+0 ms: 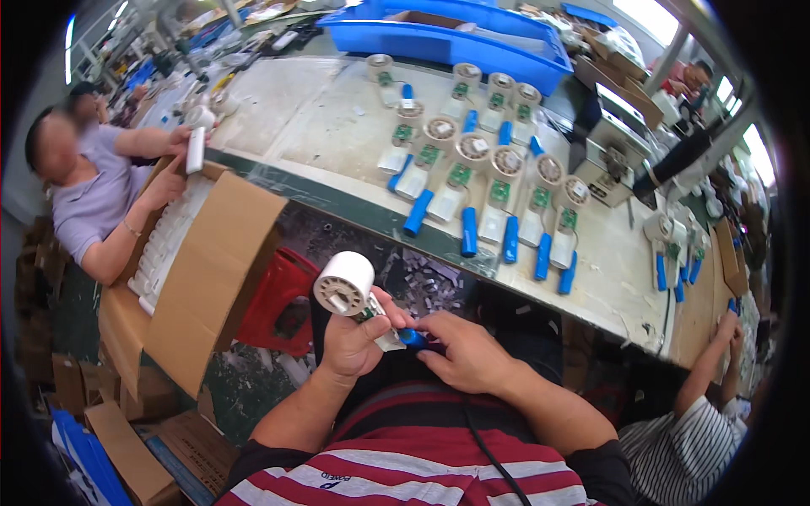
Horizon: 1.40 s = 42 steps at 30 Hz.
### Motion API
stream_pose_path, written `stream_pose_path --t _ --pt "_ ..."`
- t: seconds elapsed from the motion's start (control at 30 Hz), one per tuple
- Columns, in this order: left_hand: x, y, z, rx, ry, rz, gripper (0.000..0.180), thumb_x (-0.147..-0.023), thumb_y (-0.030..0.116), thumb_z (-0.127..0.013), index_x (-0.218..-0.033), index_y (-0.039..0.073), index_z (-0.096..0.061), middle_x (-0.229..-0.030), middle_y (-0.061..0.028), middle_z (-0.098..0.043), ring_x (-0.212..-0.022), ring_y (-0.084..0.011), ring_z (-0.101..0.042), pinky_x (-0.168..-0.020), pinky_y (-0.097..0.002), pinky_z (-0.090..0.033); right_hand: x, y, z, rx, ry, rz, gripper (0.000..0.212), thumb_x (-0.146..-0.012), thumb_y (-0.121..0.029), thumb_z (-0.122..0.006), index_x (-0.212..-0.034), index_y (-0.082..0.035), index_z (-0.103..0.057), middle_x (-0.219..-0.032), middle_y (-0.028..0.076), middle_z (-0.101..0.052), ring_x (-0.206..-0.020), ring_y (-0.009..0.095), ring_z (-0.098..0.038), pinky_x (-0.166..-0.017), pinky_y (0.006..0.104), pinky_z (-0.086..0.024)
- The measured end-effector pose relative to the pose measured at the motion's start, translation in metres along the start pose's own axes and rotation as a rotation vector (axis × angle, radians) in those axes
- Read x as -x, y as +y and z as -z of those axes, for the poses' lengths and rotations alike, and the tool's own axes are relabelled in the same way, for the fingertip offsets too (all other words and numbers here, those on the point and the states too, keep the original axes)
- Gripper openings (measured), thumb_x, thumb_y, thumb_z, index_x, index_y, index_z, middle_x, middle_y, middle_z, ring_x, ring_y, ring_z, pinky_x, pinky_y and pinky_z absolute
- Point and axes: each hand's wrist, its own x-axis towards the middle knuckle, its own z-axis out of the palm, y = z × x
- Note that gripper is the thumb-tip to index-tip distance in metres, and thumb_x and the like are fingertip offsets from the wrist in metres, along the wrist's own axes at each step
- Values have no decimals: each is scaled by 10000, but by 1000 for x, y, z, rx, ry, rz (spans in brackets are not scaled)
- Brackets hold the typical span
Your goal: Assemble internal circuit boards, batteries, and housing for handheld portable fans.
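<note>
My left hand (352, 344) is closed round the handle of a white handheld fan body (347, 281), its round head tilted up and a green circuit board showing at the neck. In my right hand (466, 352), the fingers pinch a blue cylindrical battery (413, 338) close beside the fan's handle end. Whether the battery touches the handle is hard to make out. On the bench ahead stand rows of similar fan units (472, 149), with open handles, green boards and blue batteries (469, 232) lying out beside them.
A large blue bin (447, 38) sits at the bench's far side. At left, a cardboard box (215, 270) holds white parts, with a co-worker (101, 181) handling a white piece over it. A red stool (277, 308) stands below. Another person (688, 430) works at right, near a metal machine (612, 148).
</note>
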Motion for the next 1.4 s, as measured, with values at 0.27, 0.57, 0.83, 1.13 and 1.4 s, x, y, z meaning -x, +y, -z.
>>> stream_pose_path --t 0.27,0.57,0.83,1.13,1.4 --pt "48 4 27 78 143 -8 309 -959 -19 -686 -1253 22 -597 -1005 -164 -723 -1023 -351 -727 -969 -513 -574 -165 -39 16 528 208 351 446 -878 -282 -790 -1174 26 -662 -1446 248 -600 -1269 420 -573 -1089 488 -447" --pt "72 5 63 105 205 6 292 -963 15 -670 -1244 24 -589 -1018 -176 -705 -1036 -370 -711 -1017 -583 -541 -268 -32 -1 829 84 233 596 -892 -524 -762 -1105 32 -733 -1184 157 -687 -1198 340 -600 -1026 454 -471" --pt "61 11 79 187 148 5 299 -972 -34 -644 -1259 19 -582 -1032 -178 -706 -1052 -336 -710 -1020 -547 -548 -248 -38 1 846 153 149 547 -894 -492 -769 -1012 40 -715 -1118 171 -694 -1096 369 -621 -1001 467 -466" --pt "59 12 70 135 174 50 274 -959 55 -687 -1210 16 -583 -957 -162 -696 -1003 -338 -715 -1004 -564 -563 -249 -34 -13 876 307 -4 582 -878 -513 -778 -1023 49 -742 -1098 207 -710 -1104 370 -648 -988 459 -480" --pt "69 23 67 17 158 -4 283 -980 76 -671 -1247 66 -577 -958 -145 -690 -964 -340 -710 -952 -560 -588 -194 -58 -23 678 271 151 242 -903 -286 -710 -921 -45 -708 -896 139 -724 -972 340 -684 -846 458 -489"
